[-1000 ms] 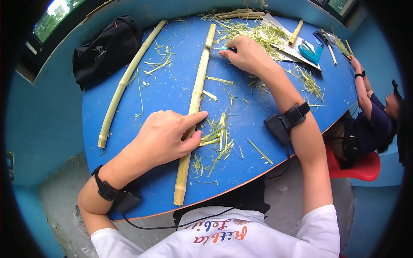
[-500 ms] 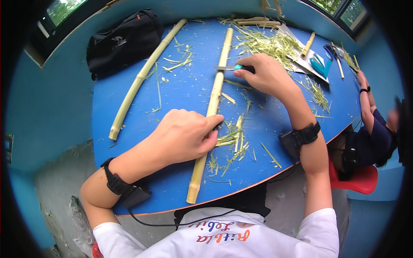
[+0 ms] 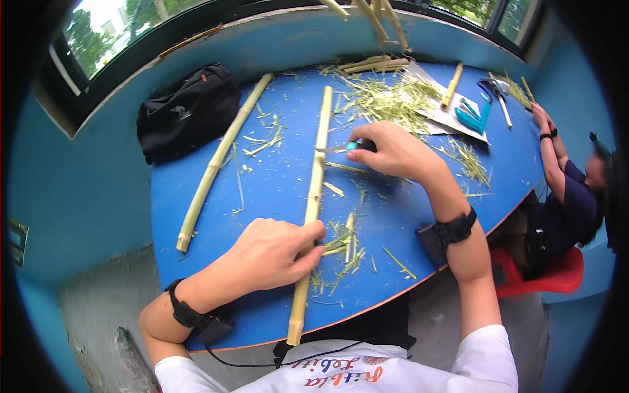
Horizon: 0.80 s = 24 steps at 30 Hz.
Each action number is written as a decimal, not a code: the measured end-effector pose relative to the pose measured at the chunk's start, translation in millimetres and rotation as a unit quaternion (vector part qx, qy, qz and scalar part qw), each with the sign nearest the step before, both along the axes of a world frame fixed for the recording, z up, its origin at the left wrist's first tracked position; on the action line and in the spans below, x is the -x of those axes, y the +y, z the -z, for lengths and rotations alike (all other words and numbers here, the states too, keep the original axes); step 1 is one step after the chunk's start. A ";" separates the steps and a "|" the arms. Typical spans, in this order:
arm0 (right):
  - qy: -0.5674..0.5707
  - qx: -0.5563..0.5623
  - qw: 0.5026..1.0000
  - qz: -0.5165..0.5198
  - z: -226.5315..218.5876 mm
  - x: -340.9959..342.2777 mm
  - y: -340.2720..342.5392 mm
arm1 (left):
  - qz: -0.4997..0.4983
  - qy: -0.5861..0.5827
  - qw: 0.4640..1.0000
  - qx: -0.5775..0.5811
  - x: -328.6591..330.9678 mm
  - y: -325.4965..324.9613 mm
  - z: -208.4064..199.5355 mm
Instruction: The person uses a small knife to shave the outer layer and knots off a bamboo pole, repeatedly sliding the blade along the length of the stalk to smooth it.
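Note:
A long pale bamboo stick (image 3: 314, 187) lies lengthwise on the blue table (image 3: 262, 190) in front of me, its near end reaching the table's edge. My left hand (image 3: 278, 254) is closed round its lower half, thumb and forefinger on either side. Higher up, my right hand (image 3: 393, 152) grips a small knife (image 3: 352, 147) with a teal and black handle. The tip of its blade lies over the stick; the rest extends to the right. Green and pale shavings (image 3: 344, 249) lie beside the stick near my left hand.
Another bamboo stick (image 3: 219, 164) lies to the left, near a black bag (image 3: 190, 111). A heap of shavings (image 3: 393, 101), a white sheet, short sticks and a teal tool (image 3: 473, 118) occupy the far right. Another person (image 3: 563, 196) sits at the right.
The view has tilted up, so the table appears lower. The knife blade, which lay across the stick, has shifted right so only its tip overlaps it. My left hand keeps its hold.

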State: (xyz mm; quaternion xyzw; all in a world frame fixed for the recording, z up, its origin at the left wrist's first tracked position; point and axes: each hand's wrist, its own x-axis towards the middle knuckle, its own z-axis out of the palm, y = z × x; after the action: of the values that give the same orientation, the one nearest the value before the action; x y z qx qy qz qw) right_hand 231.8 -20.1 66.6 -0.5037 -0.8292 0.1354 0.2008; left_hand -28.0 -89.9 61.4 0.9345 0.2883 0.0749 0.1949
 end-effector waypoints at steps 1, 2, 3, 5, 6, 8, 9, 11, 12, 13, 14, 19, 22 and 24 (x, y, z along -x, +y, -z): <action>-0.002 0.002 1.000 0.005 1.2 -0.5 1.9 | -0.027 -0.006 1.000 0.008 0.2 0.2 -0.9; 0.013 -0.003 1.000 0.025 4.4 -1.1 3.9 | -0.055 -0.013 0.998 0.017 -0.1 0.8 -0.8; 0.028 -0.007 0.999 0.044 5.9 -1.6 4.8 | -0.050 -0.015 0.998 0.018 -1.5 3.9 2.5; 0.023 -0.015 0.998 0.050 5.2 -0.2 5.0 | -0.104 -0.033 0.993 -0.042 -3.0 11.5 7.7; 0.011 -0.031 0.999 0.035 8.0 -1.0 6.7 | -0.116 -0.024 0.993 -0.016 -4.4 13.2 6.7; 0.007 -0.003 0.999 0.038 10.9 2.3 8.9 | -0.107 -0.026 0.994 -0.027 -4.3 13.8 12.0; 0.010 0.002 0.999 0.040 14.0 5.7 6.6 | -0.101 -0.032 0.993 -0.042 -3.9 13.8 14.4; -0.010 -0.019 0.999 0.030 13.1 8.2 5.6 | -0.093 -0.043 0.994 -0.044 -4.2 15.8 16.4; -0.011 -0.016 1.000 0.019 9.0 7.4 4.4 | -0.084 -0.051 0.994 -0.046 -4.7 16.6 16.8; -0.011 -0.014 1.000 0.020 9.5 6.9 4.4 | -0.083 -0.051 0.994 -0.044 -6.8 17.0 16.6; -0.023 -0.006 1.000 0.020 10.2 6.9 4.8 | -0.080 -0.051 0.994 -0.048 -9.9 17.0 15.9; -0.087 -0.019 0.993 0.077 9.8 20.7 8.9 | -0.088 -0.051 0.994 -0.040 -6.4 14.3 15.2; -0.082 0.026 0.992 0.087 7.0 20.1 18.7 | -0.096 -0.022 0.994 -0.047 -9.2 15.4 14.0; -0.061 0.037 0.993 0.093 7.6 15.9 26.2 | -0.080 -0.027 0.994 -0.075 -16.2 18.2 17.6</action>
State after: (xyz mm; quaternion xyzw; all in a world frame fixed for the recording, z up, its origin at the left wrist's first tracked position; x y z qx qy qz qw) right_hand 216.0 6.0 59.0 -0.5933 -0.7838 0.1152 0.1429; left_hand -11.8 -71.7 43.8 0.9182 0.3499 0.1371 0.1253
